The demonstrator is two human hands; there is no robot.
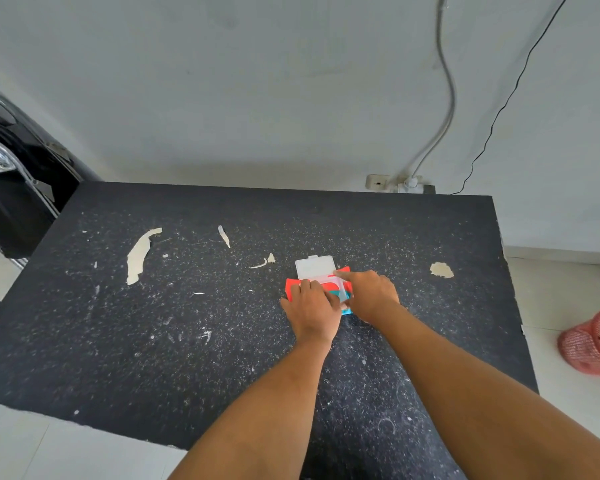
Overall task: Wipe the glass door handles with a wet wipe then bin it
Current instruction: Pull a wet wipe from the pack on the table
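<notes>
A red and teal wet wipe pack (343,292) lies on the black speckled table (187,323), right of centre. Its white plastic lid (314,267) is flipped up and back. My left hand (312,310) presses down on the pack's left half. My right hand (369,292) rests on the right half, with the index finger stretched to the opening under the lid. Whether a wipe is pinched in those fingers cannot be made out. No glass door or handle is in sight.
The table's worn top has pale chipped patches (139,254). A red mesh basket (594,344) lies on the floor to the right. Sockets with cables (409,183) sit on the white wall behind. A dark scooter (11,168) stands at the left.
</notes>
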